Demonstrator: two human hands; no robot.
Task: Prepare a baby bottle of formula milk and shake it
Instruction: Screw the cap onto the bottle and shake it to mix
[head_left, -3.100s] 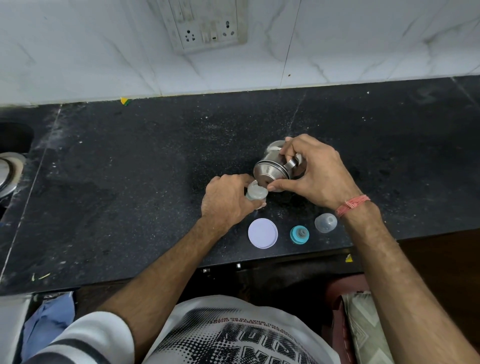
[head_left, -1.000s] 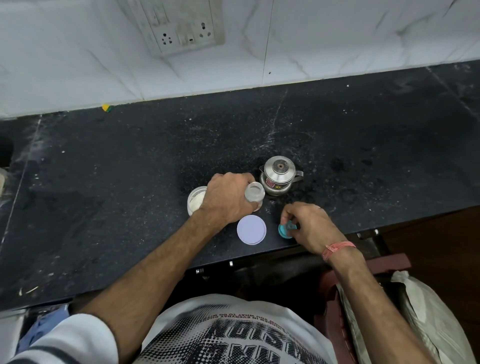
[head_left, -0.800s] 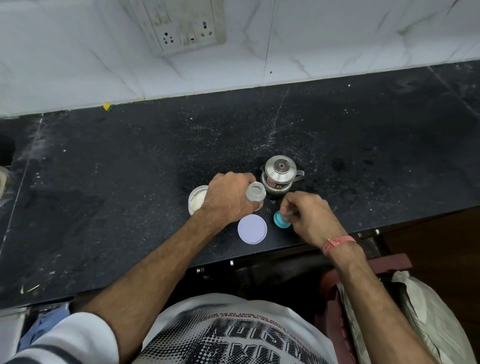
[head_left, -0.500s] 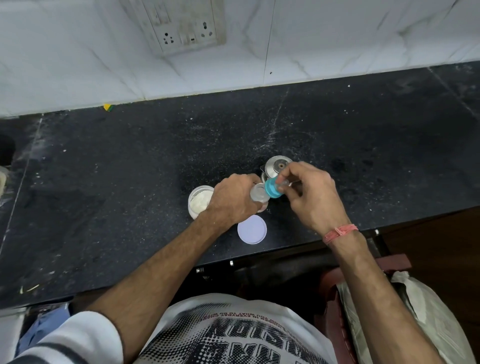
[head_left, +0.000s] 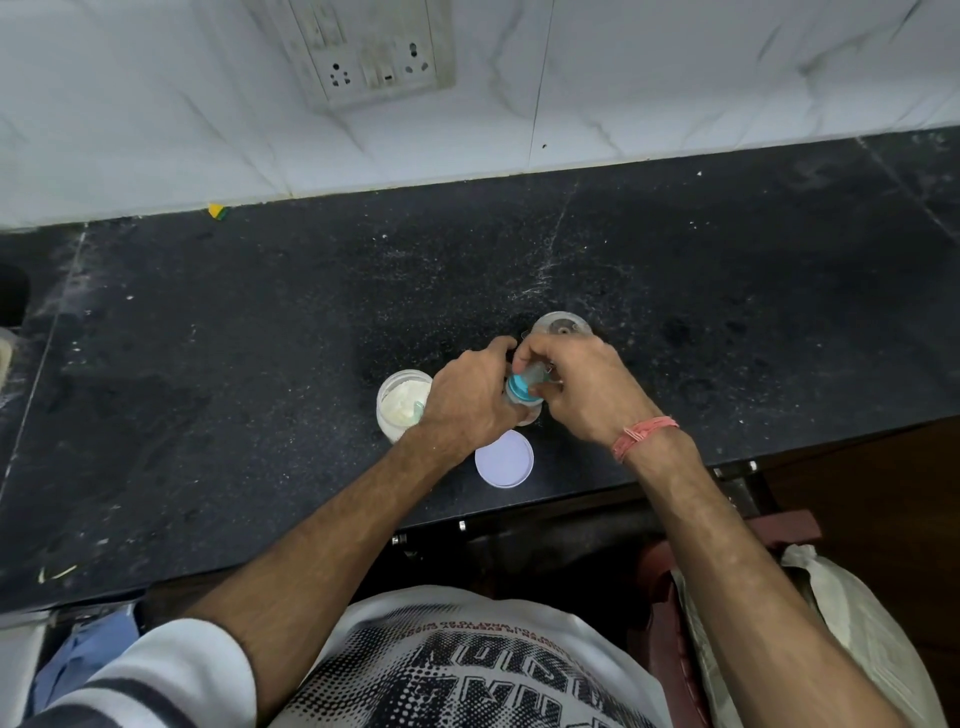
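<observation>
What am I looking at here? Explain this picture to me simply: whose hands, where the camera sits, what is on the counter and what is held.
There is no machine here. A person wears a wide-angle camera on the head, so the view looks down at their own arms.

The left hand grips a small baby bottle standing on the black counter. The right hand holds the teal teat cap on the bottle's top, apparently fitting it.

Beside the left hand stands an open jar of white powder. A round white lid lies near the counter's front edge. Behind the hands is a steel pot, partly hidden.
</observation>
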